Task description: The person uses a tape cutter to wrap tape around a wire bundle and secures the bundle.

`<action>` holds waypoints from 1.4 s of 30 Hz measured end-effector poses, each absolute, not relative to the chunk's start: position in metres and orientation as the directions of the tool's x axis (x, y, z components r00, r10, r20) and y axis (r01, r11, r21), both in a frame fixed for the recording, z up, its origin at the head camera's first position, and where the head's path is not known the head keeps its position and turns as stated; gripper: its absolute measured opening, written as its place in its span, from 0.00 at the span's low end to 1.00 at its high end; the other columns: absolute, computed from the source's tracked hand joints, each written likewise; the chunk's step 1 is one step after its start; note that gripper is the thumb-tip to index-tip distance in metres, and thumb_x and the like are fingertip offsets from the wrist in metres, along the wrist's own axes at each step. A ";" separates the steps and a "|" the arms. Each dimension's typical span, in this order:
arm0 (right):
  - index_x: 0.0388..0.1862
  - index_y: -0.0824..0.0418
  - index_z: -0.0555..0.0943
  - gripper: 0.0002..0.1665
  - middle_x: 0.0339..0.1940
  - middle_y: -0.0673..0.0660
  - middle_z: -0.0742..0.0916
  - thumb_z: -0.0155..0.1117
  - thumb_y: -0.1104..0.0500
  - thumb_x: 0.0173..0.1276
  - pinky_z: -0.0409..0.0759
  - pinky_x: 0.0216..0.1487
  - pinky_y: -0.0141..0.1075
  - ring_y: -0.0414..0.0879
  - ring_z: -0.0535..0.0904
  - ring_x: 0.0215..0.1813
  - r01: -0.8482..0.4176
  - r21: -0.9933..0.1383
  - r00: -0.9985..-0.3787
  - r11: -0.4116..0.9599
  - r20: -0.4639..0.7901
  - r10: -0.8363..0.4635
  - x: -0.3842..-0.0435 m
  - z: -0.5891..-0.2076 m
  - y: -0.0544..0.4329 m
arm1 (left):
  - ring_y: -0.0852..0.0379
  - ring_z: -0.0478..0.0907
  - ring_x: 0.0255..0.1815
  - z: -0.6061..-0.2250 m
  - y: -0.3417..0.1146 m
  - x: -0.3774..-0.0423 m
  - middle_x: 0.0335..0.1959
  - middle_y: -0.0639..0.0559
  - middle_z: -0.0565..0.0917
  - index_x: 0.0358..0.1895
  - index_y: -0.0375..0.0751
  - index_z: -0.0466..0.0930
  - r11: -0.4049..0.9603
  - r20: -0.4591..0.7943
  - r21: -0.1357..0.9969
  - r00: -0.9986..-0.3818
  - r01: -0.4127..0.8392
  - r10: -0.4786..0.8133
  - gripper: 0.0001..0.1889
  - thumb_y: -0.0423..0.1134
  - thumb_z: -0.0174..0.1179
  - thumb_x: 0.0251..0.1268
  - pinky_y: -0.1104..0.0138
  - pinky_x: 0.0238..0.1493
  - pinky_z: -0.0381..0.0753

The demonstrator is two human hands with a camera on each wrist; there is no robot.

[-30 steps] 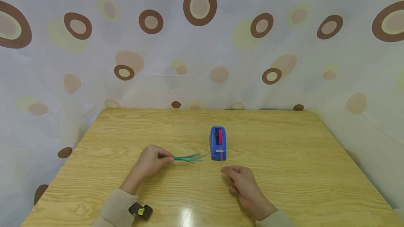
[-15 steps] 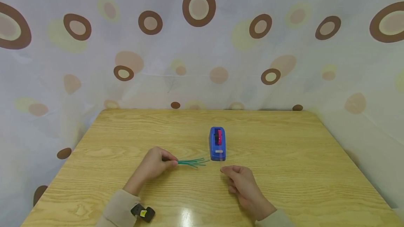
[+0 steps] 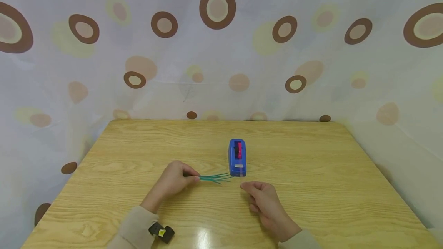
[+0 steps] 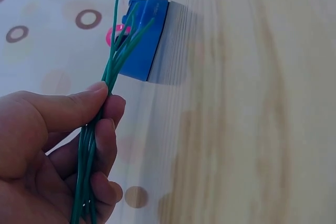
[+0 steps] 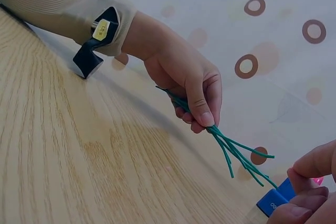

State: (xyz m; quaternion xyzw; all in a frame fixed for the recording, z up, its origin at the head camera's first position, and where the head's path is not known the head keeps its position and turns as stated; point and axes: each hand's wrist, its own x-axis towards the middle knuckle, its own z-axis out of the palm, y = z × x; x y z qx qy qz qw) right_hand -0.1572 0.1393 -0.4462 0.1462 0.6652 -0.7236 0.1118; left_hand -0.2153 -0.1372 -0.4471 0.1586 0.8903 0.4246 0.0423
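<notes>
A bundle of thin green wires (image 3: pixel 215 178) is pinched between the thumb and fingers of my left hand (image 3: pixel 174 180); in the left wrist view the free ends (image 4: pixel 126 45) fan out above the thumb. My right hand (image 3: pixel 266 205) pinches the end of a clear tape strip just in front of the blue tape dispenser (image 3: pixel 237 170); the strip is barely visible. A pink tape roll (image 3: pixel 239 151) sits in the dispenser. The wire tips reach close to the dispenser's front and lie a little left of my right fingertips.
The wooden table (image 3: pixel 138 137) spreads under both hands, with a patterned cloth (image 3: pixel 221 57) behind and at the sides. A black strap device (image 3: pixel 162 232) with a yellow label is on my left wrist.
My left hand has moved to the right with the green wires, bringing their tips nearer the tape and my right hand. My right hand has stayed almost still; the dispenser stands where it was.
</notes>
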 end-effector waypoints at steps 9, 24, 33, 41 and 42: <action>0.46 0.73 0.81 0.16 0.16 0.47 0.67 0.64 0.60 0.71 0.58 0.18 0.28 0.38 0.58 0.19 0.360 -0.929 -0.931 -0.087 -0.363 0.028 -0.156 -0.443 0.139 | 0.61 0.77 0.31 -0.445 -0.125 -0.216 0.29 0.60 0.86 0.31 0.46 0.90 0.576 0.053 0.779 -0.941 0.247 0.333 0.02 0.37 0.70 0.61 0.65 0.34 0.77; 0.40 0.72 0.82 0.12 0.15 0.47 0.66 0.65 0.61 0.69 0.56 0.17 0.28 0.38 0.57 0.18 0.353 -0.929 -0.932 -0.108 -0.359 0.043 -0.155 -0.443 0.139 | 0.61 0.77 0.31 -0.445 -0.115 -0.217 0.29 0.61 0.86 0.31 0.48 0.90 0.568 0.038 0.784 -0.933 0.250 0.359 0.02 0.38 0.69 0.62 0.64 0.35 0.77; 0.41 0.73 0.82 0.13 0.14 0.46 0.66 0.65 0.61 0.69 0.57 0.17 0.28 0.38 0.57 0.17 0.352 -0.930 -0.933 -0.104 -0.357 0.039 -0.156 -0.442 0.140 | 0.59 0.77 0.31 -0.445 -0.109 -0.219 0.29 0.60 0.86 0.32 0.46 0.90 0.559 0.023 0.795 -0.933 0.235 0.358 0.02 0.37 0.69 0.62 0.63 0.34 0.77; 0.42 0.73 0.82 0.13 0.14 0.47 0.66 0.65 0.61 0.69 0.57 0.17 0.28 0.38 0.57 0.17 0.349 -0.931 -0.934 -0.102 -0.355 0.041 -0.156 -0.442 0.142 | 0.61 0.77 0.30 -0.446 -0.103 -0.221 0.29 0.61 0.86 0.31 0.49 0.90 0.558 0.032 0.794 -0.934 0.240 0.357 0.03 0.39 0.70 0.61 0.64 0.34 0.77; 0.42 0.73 0.82 0.13 0.14 0.47 0.66 0.65 0.61 0.69 0.57 0.17 0.28 0.38 0.57 0.17 0.350 -0.931 -0.934 -0.101 -0.355 0.041 -0.155 -0.441 0.142 | 0.61 0.78 0.30 -0.446 -0.102 -0.221 0.29 0.61 0.86 0.31 0.49 0.90 0.556 0.033 0.795 -0.934 0.240 0.357 0.03 0.39 0.70 0.61 0.64 0.34 0.77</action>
